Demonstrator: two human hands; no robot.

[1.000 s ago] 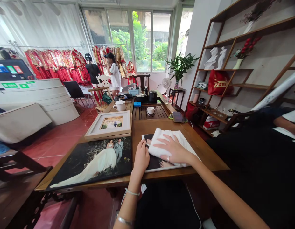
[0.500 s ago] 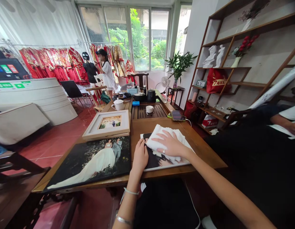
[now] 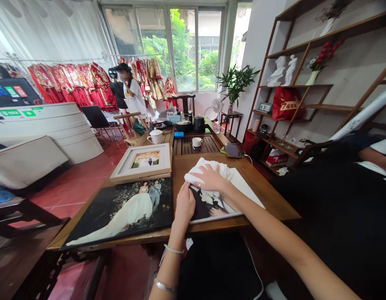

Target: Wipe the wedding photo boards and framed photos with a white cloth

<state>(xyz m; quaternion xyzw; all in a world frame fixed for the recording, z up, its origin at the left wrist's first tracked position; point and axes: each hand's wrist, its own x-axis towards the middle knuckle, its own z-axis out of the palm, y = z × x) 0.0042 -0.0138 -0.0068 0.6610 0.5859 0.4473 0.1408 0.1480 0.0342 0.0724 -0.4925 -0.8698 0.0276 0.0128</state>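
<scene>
A white-edged photo panel [image 3: 207, 204] lies on the wooden table in front of me, showing parts of people in dark and white clothes. My left hand [image 3: 185, 203] grips its left edge, fingers close together. Spread over a bunched white towel [image 3: 222, 170], my right hand [image 3: 211, 179] presses down on the panel's upper left part. The towel hides the upper part of the picture. To the left lies a larger dark wedding photo panel [image 3: 127, 212], and behind that a pale framed photo [image 3: 143, 161].
Beyond are a lidded white cup [image 3: 155, 136], a slatted tea tray [image 3: 186, 146], a small white cup [image 3: 197, 142] and a phone [image 3: 235, 151] with a cable. A person in black [image 3: 333, 208] is close on the right; two people stand near red garments [image 3: 74, 83].
My right hand and the towel have moved left, toward the panel's upper left corner, uncovering its right side. My left hand still holds the left edge. The view has shifted slightly.
</scene>
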